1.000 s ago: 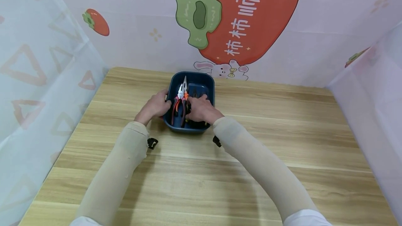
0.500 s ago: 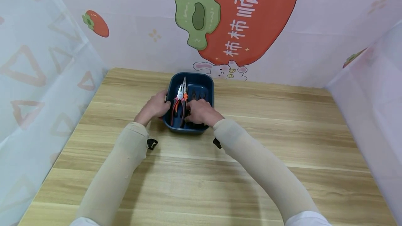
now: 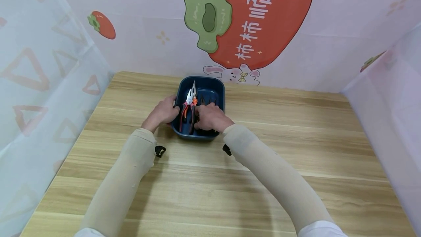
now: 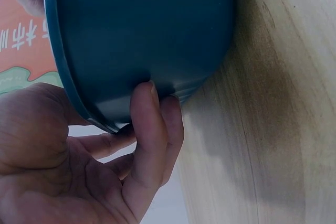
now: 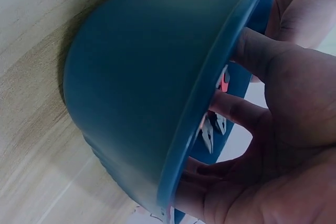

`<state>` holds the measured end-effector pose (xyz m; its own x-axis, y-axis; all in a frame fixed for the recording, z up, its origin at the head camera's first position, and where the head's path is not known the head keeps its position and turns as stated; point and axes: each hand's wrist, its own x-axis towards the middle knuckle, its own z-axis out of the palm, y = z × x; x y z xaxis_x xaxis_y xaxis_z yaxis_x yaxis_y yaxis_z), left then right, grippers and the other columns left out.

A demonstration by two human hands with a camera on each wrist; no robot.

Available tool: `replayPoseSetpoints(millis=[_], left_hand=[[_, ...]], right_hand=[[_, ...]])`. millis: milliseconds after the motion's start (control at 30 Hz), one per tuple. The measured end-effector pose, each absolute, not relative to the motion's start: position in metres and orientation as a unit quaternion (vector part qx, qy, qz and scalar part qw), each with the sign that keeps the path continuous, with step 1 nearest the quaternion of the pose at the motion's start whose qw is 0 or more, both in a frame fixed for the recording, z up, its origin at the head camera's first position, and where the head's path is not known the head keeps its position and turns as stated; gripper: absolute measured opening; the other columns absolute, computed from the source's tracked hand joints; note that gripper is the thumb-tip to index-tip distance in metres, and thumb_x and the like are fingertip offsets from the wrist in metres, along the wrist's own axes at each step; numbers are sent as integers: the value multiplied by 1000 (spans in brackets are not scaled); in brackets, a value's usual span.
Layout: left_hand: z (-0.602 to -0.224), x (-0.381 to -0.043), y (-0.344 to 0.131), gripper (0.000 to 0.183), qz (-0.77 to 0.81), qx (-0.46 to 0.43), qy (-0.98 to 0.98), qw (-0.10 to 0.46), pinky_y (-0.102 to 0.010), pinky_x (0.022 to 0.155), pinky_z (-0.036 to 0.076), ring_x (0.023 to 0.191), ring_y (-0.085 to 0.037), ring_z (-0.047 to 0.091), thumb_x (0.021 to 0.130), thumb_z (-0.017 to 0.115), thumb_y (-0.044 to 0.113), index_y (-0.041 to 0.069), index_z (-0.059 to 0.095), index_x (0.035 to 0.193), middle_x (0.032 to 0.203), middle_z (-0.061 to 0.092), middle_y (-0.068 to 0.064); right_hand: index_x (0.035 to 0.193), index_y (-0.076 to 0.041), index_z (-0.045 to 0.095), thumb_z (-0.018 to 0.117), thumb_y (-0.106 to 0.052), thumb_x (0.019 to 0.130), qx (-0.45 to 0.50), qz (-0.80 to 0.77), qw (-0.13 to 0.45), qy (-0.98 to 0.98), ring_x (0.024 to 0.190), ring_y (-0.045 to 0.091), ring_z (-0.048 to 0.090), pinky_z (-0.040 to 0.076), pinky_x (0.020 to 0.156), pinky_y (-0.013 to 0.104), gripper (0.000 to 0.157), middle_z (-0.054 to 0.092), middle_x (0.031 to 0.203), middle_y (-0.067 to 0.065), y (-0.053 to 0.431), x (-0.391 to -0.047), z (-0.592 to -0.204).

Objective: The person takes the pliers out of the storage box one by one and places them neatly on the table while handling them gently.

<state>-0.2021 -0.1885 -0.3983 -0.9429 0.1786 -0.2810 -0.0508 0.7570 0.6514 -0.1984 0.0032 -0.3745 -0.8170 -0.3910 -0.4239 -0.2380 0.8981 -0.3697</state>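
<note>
A dark blue rectangular bin (image 3: pixel 197 137) stands at the back of the table. My left hand (image 3: pixel 163 110) holds its left side, fingers against the outer wall (image 4: pixel 157 30) and thumb at the rim. Inside, pliers with red and dark handles (image 3: pixel 189 98) lie beside orange-marked long-nose pliers (image 3: pixel 194 86), silver jaws pointing away. My right hand (image 3: pixel 210 117) reaches into the bin's right half, over dark-jawed pliers (image 3: pixel 202 100). In the right wrist view its fingers (image 5: pixel 241 111) go past the rim, and the bin wall hides their tips. Whether they grip anything cannot be seen.
A wood-grain table (image 3: pixel 197 193) extends in front of the bin and to both sides. Close behind the bin rises a printed backdrop (image 3: pixel 148 54) with a rabbit and a large red fruit. White sheets (image 3: pixel 39 94) hang at the left and right edges.
My right hand has sunk slightly lower and nearer in the bin, its fingers drawn in, showing less of the dark pliers' handles. The left hand and the bin have stayed put.
</note>
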Motion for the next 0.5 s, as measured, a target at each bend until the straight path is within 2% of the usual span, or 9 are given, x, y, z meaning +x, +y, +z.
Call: replayPoseSetpoints(millis=[233, 500], left_hand=[[-396, -202, -187, 54, 354, 35, 920, 163, -38, 63, 60, 83, -34, 70, 106, 40, 14, -5, 29, 155, 133, 54, -35], [-397, -201, -187, 51, 368, 30, 915, 161, -38, 56, 61, 75, -34, 70, 105, 41, 12, -5, 32, 152, 126, 57, -35]], right_hand=[[134, -20, 63, 77, -34, 93, -173, -162, 223, 945, 106, 28, 44, 53, 80, 39, 46, 52, 120, 11, 6, -195, -365], [127, -18, 65, 76, -33, 93, -186, -168, 190, 949, 106, 27, 44, 54, 75, 38, 39, 54, 114, 9, 14, -189, -348]])
